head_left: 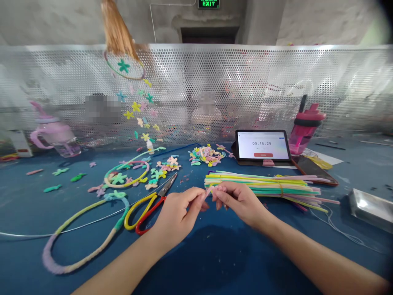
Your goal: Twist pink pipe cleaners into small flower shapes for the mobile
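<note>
Between my two hands is a short pink pipe cleaner (pixel 211 189), partly bent and mostly covered by the fingers. My left hand (pixel 186 209) pinches one end of it between thumb and fingers. The other end is gripped by my right hand (pixel 238 200), fingers curled around it. Just left of my left hand lie scissors (pixel 150 211) with one yellow and one red handle, blades pointing away. Behind my right hand rests a bundle of long pipe cleaners (pixel 260 184) in yellow, green, white and pink. A large fuzzy multicoloured ring (pixel 52 256) lies at the left.
A smaller ring (pixel 147 166) lies among loose fuzzy flowers (pixel 158 174), with a pile of pieces (pixel 207 155) behind. A tablet (pixel 263 146) showing a timer, a pink bottle (pixel 303 129), a lilac cup (pixel 57 135) and a metal box (pixel 371 209) stand around. A perforated screen (pixel 172 90) closes the back.
</note>
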The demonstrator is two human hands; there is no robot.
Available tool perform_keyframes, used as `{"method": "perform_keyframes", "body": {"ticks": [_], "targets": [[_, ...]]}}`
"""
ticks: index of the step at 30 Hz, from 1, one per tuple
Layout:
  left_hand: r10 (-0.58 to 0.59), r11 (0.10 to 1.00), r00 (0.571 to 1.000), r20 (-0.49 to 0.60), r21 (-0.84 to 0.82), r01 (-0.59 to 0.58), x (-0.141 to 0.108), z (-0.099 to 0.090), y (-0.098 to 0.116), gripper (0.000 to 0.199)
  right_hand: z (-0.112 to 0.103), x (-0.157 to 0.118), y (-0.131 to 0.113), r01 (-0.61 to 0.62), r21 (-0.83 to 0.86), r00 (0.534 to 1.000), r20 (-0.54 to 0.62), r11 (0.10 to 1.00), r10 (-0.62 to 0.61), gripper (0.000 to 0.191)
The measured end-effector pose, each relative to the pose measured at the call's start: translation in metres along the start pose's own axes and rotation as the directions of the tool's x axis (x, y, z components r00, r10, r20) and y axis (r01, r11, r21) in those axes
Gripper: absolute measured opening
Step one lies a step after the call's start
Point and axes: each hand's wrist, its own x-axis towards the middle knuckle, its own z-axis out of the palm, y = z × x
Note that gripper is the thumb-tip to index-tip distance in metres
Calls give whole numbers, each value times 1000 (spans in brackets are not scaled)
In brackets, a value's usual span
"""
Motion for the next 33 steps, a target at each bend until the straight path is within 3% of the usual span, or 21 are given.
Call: {"method": "perform_keyframes", "body": {"ticks": [6,13,20,26,33], "targets": [[-23,999,1000,17,-27,24,1,1,5,22,4,0,-4,15,5,1000,18,1000,-15,27],[-139,961,987,86,-230,156,0,8,6,24,4,-1,-2,34,-72,999,24,997,-32,27],[-158,963,987,27,-216,160,-1,11,3,25,6,-3,-6,47,-226,999,-15,973,-52,31],[-159,959,987,24,-232,160,-3,14,3,25,9,-4,0,-5,29,997,72,1000,3,36],[-134,954,991,23,-269,135,-5,17,6,25,14,-5,1,-97,277,994,76,956,79,36]]}}
